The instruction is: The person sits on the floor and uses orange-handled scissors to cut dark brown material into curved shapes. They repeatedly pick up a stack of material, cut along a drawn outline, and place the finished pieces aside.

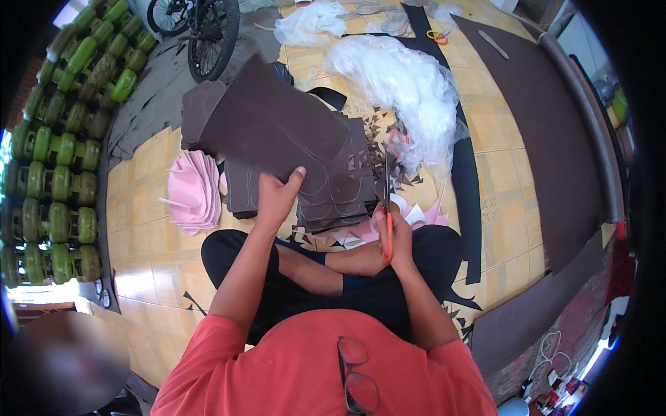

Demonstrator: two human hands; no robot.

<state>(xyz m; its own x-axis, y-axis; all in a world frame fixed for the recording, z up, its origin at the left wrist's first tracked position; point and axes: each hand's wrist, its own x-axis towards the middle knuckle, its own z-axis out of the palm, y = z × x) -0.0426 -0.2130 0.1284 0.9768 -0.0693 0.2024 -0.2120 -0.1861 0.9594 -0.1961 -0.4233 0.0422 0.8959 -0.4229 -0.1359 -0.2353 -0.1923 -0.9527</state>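
My left hand grips the near edge of a large dark brown sheet, thumb on top, with pale outlines drawn on it. The sheet is lifted and slopes away to the upper left. Closed around the orange handles of a pair of scissors is my right hand; the blades point away from me, to the right of the sheet. Beneath the sheet lie stacks of dark brown cut pieces with curved outlines. Left of them stands a pile of pink cut pieces.
Small dark scraps litter the tiled floor beside clear plastic wrapping. A yellow-handled pair of scissors lies farther off. A dark sheet roll runs along the right. Green gas cylinders are stacked left; a bicycle stands behind.
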